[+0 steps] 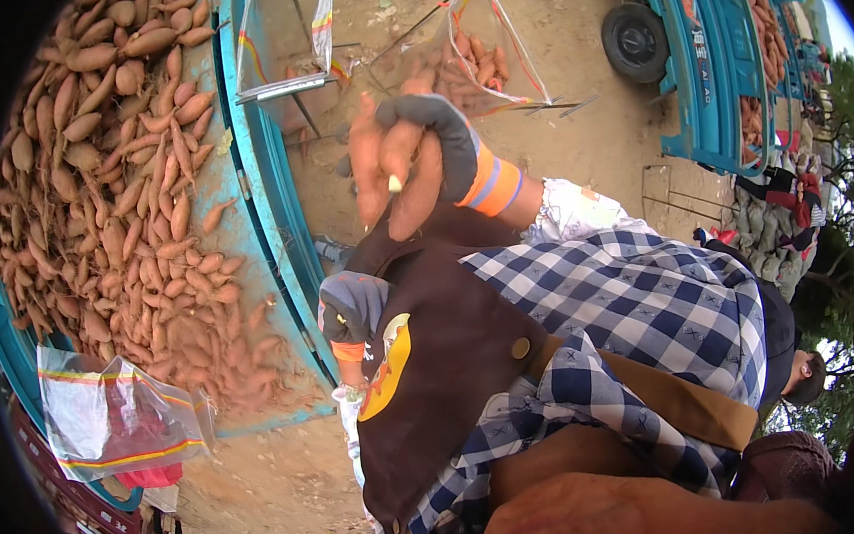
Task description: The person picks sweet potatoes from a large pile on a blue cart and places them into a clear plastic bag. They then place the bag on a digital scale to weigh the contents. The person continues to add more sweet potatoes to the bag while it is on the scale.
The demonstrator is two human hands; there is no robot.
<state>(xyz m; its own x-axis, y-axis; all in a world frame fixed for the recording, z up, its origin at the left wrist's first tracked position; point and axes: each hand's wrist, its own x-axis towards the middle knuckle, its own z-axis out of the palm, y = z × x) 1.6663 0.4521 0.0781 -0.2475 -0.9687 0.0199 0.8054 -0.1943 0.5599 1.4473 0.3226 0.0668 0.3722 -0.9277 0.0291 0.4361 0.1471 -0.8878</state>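
Observation:
My right hand (444,145), in a dark grey glove with an orange cuff, is closed around several sweet potatoes (417,185). One of them shows a pale broken tip. The bunch is held up in front of my brown apron (440,341). My left hand (354,303), gloved alike, is low beside the blue truck bed's edge (279,203); its fingers are mostly turned away, so whether it grips anything is hidden. To the left, a large heap of sweet potatoes (112,179) covers much of the bed.
Beyond my right hand, a clear plastic bag (515,42) on a metal frame holds sweet potatoes. A second framed bag (284,30) stands against the truck edge. Another plastic bag (122,411) hangs at lower left. A loaded blue truck (713,79) and a person (779,345) are at right.

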